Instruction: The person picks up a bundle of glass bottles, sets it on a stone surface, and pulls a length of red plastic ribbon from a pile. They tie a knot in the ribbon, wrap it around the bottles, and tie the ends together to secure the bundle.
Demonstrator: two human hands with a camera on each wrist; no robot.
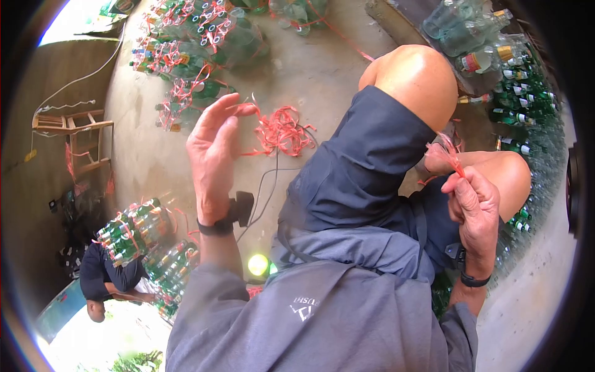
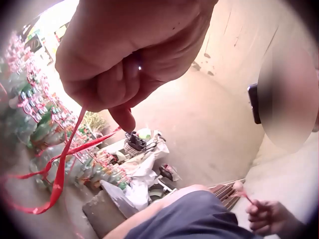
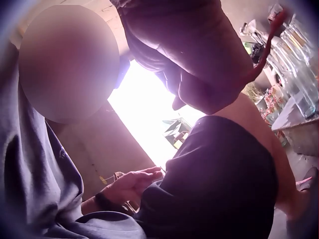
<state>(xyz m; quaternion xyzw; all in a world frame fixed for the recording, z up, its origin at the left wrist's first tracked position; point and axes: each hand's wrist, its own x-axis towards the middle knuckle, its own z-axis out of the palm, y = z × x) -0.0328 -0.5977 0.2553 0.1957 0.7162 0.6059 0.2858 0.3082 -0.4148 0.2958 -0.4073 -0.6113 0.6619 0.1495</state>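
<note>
In the head view my left hand (image 1: 214, 146) is raised over the floor, pinching a red plastic strip between thumb and fingers. Below that hand in the left wrist view, the red strip (image 2: 59, 177) hangs in loops. Beside its fingertips a tangled heap of red plastic strips (image 1: 285, 131) lies on the floor. My right hand (image 1: 476, 201), near the bent knee, grips a tuft of red plastic strips (image 1: 447, 156) whose frayed ends stick out past the thumb. One red strand (image 3: 266, 55) trails from the right hand in the right wrist view.
Green bottles tied with red strips (image 1: 180, 56) stand at the upper left. Clear bottles (image 1: 462, 28) and many green bottles (image 1: 527, 99) line the right side. A wooden stool (image 1: 74, 124) and another person (image 1: 105, 273) beside bottle bundles are at left. A cable (image 1: 266, 180) crosses the floor.
</note>
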